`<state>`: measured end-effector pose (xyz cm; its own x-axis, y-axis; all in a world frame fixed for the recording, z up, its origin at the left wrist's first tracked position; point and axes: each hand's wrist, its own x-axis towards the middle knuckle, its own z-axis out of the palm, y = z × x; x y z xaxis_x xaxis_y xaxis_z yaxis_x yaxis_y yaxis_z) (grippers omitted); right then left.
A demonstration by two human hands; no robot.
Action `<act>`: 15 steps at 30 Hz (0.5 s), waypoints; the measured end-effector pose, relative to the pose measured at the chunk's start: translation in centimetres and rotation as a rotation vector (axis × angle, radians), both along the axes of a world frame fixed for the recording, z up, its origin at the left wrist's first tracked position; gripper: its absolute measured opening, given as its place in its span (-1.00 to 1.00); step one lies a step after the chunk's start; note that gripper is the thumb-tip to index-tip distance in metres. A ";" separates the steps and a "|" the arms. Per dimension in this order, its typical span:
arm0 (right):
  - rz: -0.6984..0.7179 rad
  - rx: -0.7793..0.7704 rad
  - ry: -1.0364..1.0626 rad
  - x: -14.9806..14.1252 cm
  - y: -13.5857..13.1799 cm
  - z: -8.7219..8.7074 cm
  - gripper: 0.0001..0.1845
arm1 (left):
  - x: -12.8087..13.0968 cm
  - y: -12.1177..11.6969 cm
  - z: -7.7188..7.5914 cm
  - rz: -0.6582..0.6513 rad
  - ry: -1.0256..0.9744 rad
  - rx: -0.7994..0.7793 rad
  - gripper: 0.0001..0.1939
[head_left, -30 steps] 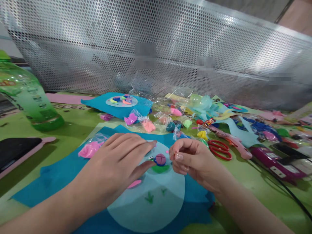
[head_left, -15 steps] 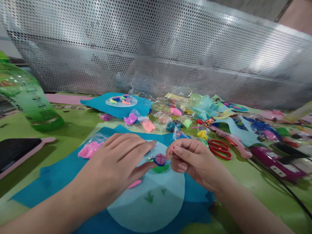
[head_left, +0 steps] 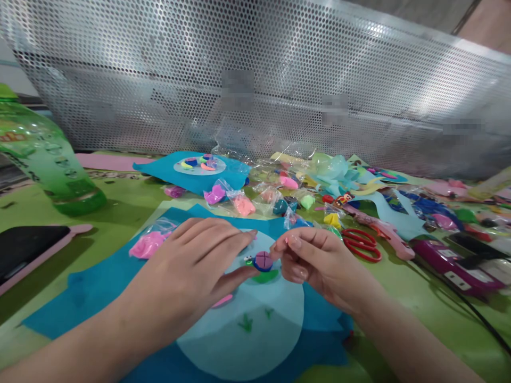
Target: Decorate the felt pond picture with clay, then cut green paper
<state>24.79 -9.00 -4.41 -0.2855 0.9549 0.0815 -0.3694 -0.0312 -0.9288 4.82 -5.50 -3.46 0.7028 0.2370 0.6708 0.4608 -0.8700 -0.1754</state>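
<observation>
A clay turtle (head_left: 263, 261) with a blue rim, a purple cross-scored shell and a small green head with white eyes lies on the pale blue paper oval (head_left: 239, 348). My left hand (head_left: 199, 260) hovers over the oval's left side, fingers stretched, thumb tip at the turtle's edge; whether it presses there I cannot tell. Just right of the turtle, my right hand (head_left: 309, 255) pinches a tiny pink bit of clay between thumb and forefinger. Below them, green clay grass (head_left: 245, 322) and a pink clay strip (head_left: 222, 301) are on the oval, partly under my left hand.
Blue paper (head_left: 59, 314) lies beneath the oval. Bagged pink clay (head_left: 147, 246) sits left, beyond it a phone (head_left: 27, 250) and a green bottle (head_left: 59, 165). Red scissors (head_left: 362, 246), a pink glue gun (head_left: 393, 239) and a purple device (head_left: 453, 266) with a cable are right.
My right thumb and forefinger have shifted slightly against each other around the pink bit. My left hand holds its place, and the whole view has drifted a little.
</observation>
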 end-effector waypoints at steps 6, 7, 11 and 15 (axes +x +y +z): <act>-0.039 0.013 -0.033 0.0 -0.1 0.3 -0.82 | 0.0 -0.2 0.1 0.000 -0.025 -0.010 -0.74; -0.048 0.024 -0.050 0.0 -0.2 0.3 -0.84 | 0.1 -0.4 0.2 0.001 -0.047 -0.010 -0.73; -0.047 0.101 -0.179 -0.4 -0.2 0.2 -0.94 | 0.4 -1.6 0.8 -0.007 -0.195 -0.067 -0.72; -0.043 0.123 -0.326 -1.2 -0.4 -0.1 -0.92 | 0.4 -2.1 0.5 -0.183 -0.200 -0.144 -0.63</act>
